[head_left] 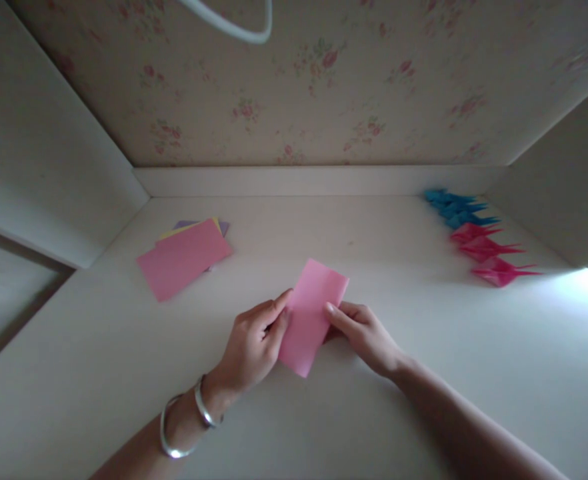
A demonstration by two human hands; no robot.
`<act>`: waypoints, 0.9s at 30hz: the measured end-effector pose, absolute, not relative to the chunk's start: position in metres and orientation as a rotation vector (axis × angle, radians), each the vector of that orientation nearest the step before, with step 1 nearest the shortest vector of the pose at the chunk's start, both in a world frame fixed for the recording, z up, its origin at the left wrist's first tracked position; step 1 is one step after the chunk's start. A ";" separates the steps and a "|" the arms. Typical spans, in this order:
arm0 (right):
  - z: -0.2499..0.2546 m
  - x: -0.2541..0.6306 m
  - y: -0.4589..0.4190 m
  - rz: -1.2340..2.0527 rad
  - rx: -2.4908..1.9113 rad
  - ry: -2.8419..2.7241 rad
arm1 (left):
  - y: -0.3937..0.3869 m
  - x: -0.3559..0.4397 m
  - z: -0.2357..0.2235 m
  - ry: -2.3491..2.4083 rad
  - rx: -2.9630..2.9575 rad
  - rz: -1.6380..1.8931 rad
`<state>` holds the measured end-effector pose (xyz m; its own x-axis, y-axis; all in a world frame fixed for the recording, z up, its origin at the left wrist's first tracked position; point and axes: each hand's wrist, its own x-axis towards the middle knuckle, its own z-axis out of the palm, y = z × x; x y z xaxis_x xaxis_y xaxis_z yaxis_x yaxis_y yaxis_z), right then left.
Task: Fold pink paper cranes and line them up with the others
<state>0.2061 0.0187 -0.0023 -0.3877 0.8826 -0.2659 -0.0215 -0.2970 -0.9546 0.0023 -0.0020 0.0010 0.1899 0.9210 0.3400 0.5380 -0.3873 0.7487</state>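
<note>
A pink sheet of paper (310, 313), a tall rectangle tilted to the right, is held between my two hands over the white table. My left hand (254, 340) grips its left edge, thumb and fingers closed on it. On the opposite edge, my right hand (361, 333) pinches the paper with the thumb on top and the fingers behind, partly hidden. Two silver bangles (205, 403) circle my left wrist.
Left of my hands lies a stack of coloured paper (187, 260), pink on top with yellow and purple beneath. At the far right sit several folded blue paper figures (459, 208) and pink paper figures (494, 257) in a row. A floral-papered wall (314, 100) rises behind the white table (124, 400).
</note>
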 end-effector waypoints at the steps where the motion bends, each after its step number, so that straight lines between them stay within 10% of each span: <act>1: -0.002 0.206 0.018 1.787 -1.144 -1.300 | -0.002 0.002 0.001 1.366 2.002 1.087; 27: 0.000 0.195 0.000 1.985 -1.063 -1.414 | -0.007 0.002 0.003 1.460 1.798 1.157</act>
